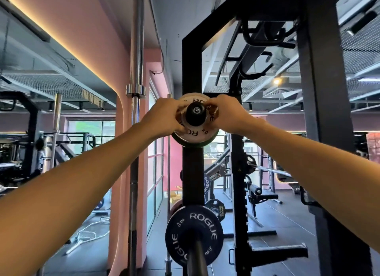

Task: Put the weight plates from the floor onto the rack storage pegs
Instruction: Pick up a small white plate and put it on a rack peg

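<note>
Both hands are raised to a small round white weight plate with black ROGUE lettering (195, 132), which sits on a black round-capped storage peg (195, 113) high on the black steel rack upright (192, 70); the left hand (164, 116) grips its left edge with curled fingers and the right hand (227, 114) pinches its right edge. A green-rimmed plate (192, 144) shows just behind it on the same peg. Lower on the upright, a black round ROGUE plate (194, 234) hangs on another peg.
</note>
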Demonstrator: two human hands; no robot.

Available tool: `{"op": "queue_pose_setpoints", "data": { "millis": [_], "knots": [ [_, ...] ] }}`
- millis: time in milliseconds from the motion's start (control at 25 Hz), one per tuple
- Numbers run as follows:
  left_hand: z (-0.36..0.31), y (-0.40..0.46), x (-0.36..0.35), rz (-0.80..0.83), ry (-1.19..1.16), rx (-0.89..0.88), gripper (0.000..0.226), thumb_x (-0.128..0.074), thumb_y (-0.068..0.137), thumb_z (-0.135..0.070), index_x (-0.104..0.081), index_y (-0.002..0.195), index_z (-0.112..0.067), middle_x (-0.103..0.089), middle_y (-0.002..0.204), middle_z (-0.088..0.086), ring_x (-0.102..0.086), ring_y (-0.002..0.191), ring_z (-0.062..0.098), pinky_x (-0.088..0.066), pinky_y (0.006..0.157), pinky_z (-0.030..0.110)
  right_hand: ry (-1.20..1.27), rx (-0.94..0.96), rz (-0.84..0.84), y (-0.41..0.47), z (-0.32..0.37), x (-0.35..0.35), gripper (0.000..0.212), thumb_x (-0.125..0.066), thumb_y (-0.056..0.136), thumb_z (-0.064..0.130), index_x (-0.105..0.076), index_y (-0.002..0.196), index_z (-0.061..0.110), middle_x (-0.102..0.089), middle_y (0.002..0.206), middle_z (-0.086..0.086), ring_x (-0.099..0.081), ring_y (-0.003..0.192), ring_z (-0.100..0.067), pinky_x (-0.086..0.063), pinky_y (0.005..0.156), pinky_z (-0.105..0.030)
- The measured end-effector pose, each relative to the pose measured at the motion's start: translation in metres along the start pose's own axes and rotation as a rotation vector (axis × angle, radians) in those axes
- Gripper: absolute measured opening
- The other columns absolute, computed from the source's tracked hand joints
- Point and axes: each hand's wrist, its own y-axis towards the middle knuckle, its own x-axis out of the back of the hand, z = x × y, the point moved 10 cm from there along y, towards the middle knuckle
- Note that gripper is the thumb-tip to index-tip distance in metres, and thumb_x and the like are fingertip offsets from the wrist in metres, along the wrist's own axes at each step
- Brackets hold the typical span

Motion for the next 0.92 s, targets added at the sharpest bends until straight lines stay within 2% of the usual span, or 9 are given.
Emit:
{"op": "queue_pose_setpoints", "data": {
  "millis": [120, 240, 320, 400, 480, 560, 680, 800, 920],
  "knots": [
    [0.024, 0.011, -0.020, 0.011, 0.033, 0.005, 0.070, -0.087, 0.066, -0.012, -0.062, 0.130, -0.021, -0.066, 0.096, 0.005, -0.059, 0.090, 0.022, -0.044, 0.083, 0.026, -0.029, 0.010, -0.032, 0.014, -0.015, -0.018, 0.041, -0.082, 0.066, 0.007, -0.070, 0.105, 0.012, -0.067, 0.095, -0.009, -0.061, 0.088, -0.026, -0.053, 0.081, -0.035],
    [0.050, 0.020, -0.042, -0.025, -0.019, 0.004, 0.065, -0.083, 0.072, -0.006, -0.061, 0.132, -0.015, -0.068, 0.109, 0.010, -0.061, 0.108, 0.024, -0.038, 0.086, 0.017, -0.001, 0.035, -0.085, 0.024, -0.029, -0.035, 0.038, -0.084, 0.059, 0.003, -0.070, 0.093, 0.012, -0.066, 0.092, -0.011, -0.057, 0.085, -0.026, -0.050, 0.079, -0.037],
    [0.060, 0.024, -0.050, -0.053, -0.136, -0.003, 0.062, -0.082, 0.070, -0.001, -0.063, 0.129, -0.009, -0.065, 0.099, 0.009, -0.055, 0.105, 0.014, -0.038, 0.081, 0.011, 0.038, 0.041, -0.116, 0.029, -0.038, -0.043, 0.044, -0.085, 0.056, 0.002, -0.070, 0.095, 0.013, -0.066, 0.094, -0.010, -0.058, 0.088, -0.028, -0.049, 0.081, -0.039],
    [0.064, 0.032, -0.059, -0.059, -0.111, -0.052, 0.064, -0.087, 0.064, -0.004, -0.066, 0.124, -0.010, -0.065, 0.091, 0.007, -0.056, 0.097, 0.014, -0.045, 0.079, 0.019, 0.061, 0.026, -0.122, 0.035, -0.047, -0.056, 0.042, -0.087, 0.054, 0.004, -0.068, 0.089, 0.019, -0.065, 0.092, -0.005, -0.059, 0.090, -0.027, -0.050, 0.080, -0.039],
    [0.065, 0.039, -0.067, -0.050, -0.059, -0.096, 0.066, -0.088, 0.060, -0.007, -0.067, 0.123, -0.012, -0.069, 0.096, 0.005, -0.060, 0.093, 0.019, -0.049, 0.080, 0.028, 0.062, 0.005, -0.126, 0.039, -0.055, -0.066, 0.048, -0.087, 0.055, 0.005, -0.052, 0.069, 0.035, -0.055, 0.078, 0.006, -0.053, 0.081, -0.022, -0.044, 0.072, -0.032],
    [0.069, 0.047, -0.073, -0.050, -0.004, -0.127, 0.066, -0.088, 0.061, -0.013, -0.067, 0.123, -0.017, -0.073, 0.098, 0.006, -0.061, 0.088, 0.022, -0.044, 0.074, 0.027, 0.069, 0.006, -0.154, 0.042, -0.061, -0.069, 0.060, -0.087, 0.054, 0.006, -0.037, 0.062, 0.038, -0.043, 0.068, 0.017, -0.046, 0.075, -0.018, -0.037, 0.066, -0.026],
    [0.076, 0.052, -0.076, -0.030, 0.037, -0.152, 0.067, -0.088, 0.062, -0.019, -0.067, 0.125, -0.023, -0.074, 0.100, 0.006, -0.060, 0.086, 0.021, -0.043, 0.073, 0.027, 0.107, 0.008, -0.154, 0.043, -0.066, -0.068, 0.060, -0.089, 0.052, 0.007, -0.038, 0.059, 0.038, -0.045, 0.063, 0.020, -0.046, 0.069, -0.015, -0.035, 0.058, -0.017],
    [0.075, 0.051, -0.074, -0.038, 0.055, -0.158, 0.067, -0.087, 0.064, -0.018, -0.066, 0.127, -0.022, -0.073, 0.103, 0.007, -0.062, 0.090, 0.025, -0.042, 0.072, 0.025, 0.130, 0.018, -0.155, 0.044, -0.066, -0.068, 0.058, -0.088, 0.052, 0.006, -0.041, 0.060, 0.038, -0.046, 0.065, 0.020, -0.047, 0.070, -0.016, -0.037, 0.063, -0.024],
    [0.074, 0.041, -0.078, 0.007, -0.062, -0.077, 0.066, -0.085, 0.067, -0.009, -0.062, 0.129, -0.012, -0.066, 0.104, 0.002, -0.056, 0.094, 0.014, -0.037, 0.072, 0.011, 0.065, 0.026, -0.141, 0.040, -0.064, -0.074, 0.042, -0.087, 0.056, 0.012, -0.063, 0.085, 0.031, -0.059, 0.084, 0.007, -0.054, 0.083, -0.020, -0.042, 0.073, -0.028]
  ]
}}
